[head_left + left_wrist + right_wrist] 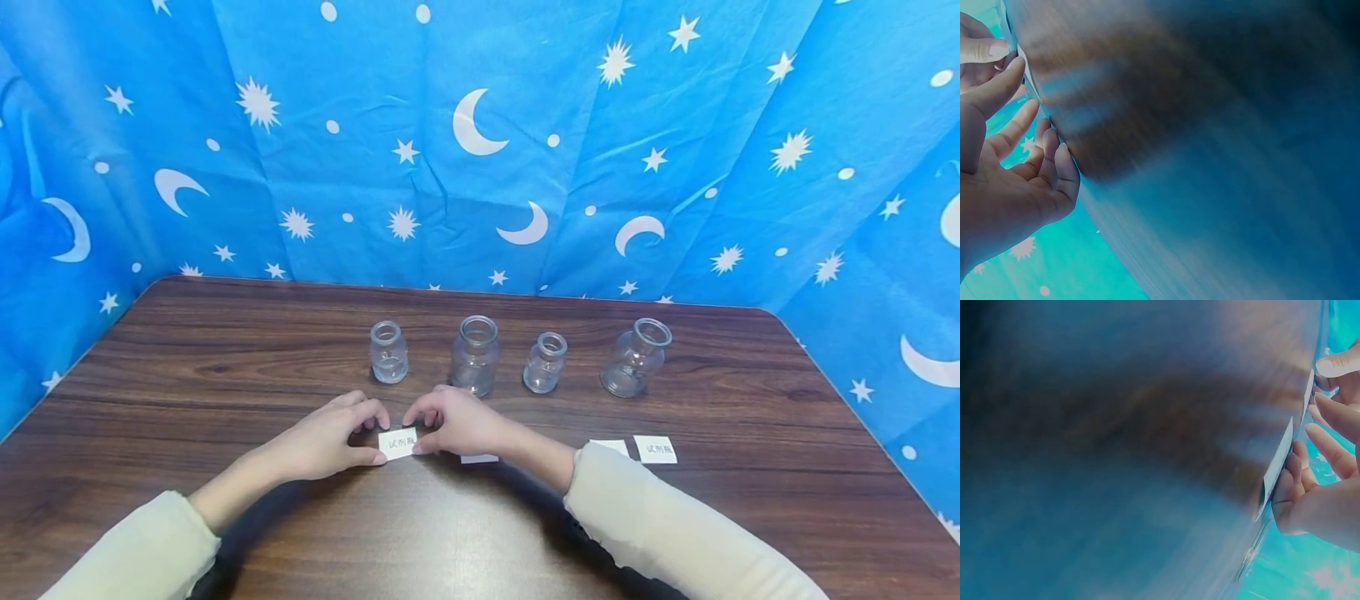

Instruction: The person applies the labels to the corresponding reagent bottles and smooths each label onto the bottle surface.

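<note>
Lying midway: a white card (397, 443) on the dark wood table (225, 350), between the left hand (330, 442) and the right hand (459, 422), with fingers of each at its short ends.
Left hand: reaching in from the left, thumb at the card's near left corner, forefinger arched by the far one; thumb and forefinger stand apart, though whether they pinch the card cannot be told.
Right hand: reaching across from the right, thumb at the near right corner, forefinger bent above the far edge; again parted, any pinch uncertain.
Forearms: converging obliquely, wrists bare, cuffs of the pale left sleeve (138, 550) and right sleeve (660, 517) below them.
Card face: rectangular, upward, bearing dark printed characters.
Other cards: one (478, 459) partly hidden beneath the right wrist; one (611, 446) bordering the right sleeve; one (656, 449), similarly lettered, just beside it.
Jars: four clear glass jars (388, 367) in a row beyond.
</note>
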`<state>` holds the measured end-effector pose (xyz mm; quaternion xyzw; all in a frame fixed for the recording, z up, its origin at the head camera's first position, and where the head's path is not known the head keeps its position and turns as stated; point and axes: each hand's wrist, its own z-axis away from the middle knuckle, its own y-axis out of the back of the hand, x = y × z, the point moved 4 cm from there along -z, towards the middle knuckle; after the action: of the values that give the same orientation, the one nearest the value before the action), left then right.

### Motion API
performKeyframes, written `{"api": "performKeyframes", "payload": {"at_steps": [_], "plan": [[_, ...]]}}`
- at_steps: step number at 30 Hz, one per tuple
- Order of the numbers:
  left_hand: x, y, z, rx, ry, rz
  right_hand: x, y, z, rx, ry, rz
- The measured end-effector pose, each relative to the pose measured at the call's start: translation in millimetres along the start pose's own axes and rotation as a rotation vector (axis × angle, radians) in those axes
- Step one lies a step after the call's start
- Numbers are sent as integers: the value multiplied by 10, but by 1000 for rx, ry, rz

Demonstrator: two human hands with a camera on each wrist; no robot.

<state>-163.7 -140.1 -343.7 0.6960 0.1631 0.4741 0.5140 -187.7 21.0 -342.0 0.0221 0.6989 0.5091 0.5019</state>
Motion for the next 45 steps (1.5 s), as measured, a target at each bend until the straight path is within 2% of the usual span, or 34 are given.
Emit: {"api": "performKeyframes", "payload": {"at_steps": [14, 25, 33, 45], "plan": [[20, -9, -4, -5, 22, -8, -41, -41, -8, 51, 20, 104], [41, -16, 5, -4, 36, -16, -39, -58, 6, 70, -7, 88], [57, -19, -7, 1, -5, -25, -29, -62, -11, 81, -44, 76], [68, -17, -8, 6, -9, -16, -23, -68, -1, 84, -29, 74]]}}
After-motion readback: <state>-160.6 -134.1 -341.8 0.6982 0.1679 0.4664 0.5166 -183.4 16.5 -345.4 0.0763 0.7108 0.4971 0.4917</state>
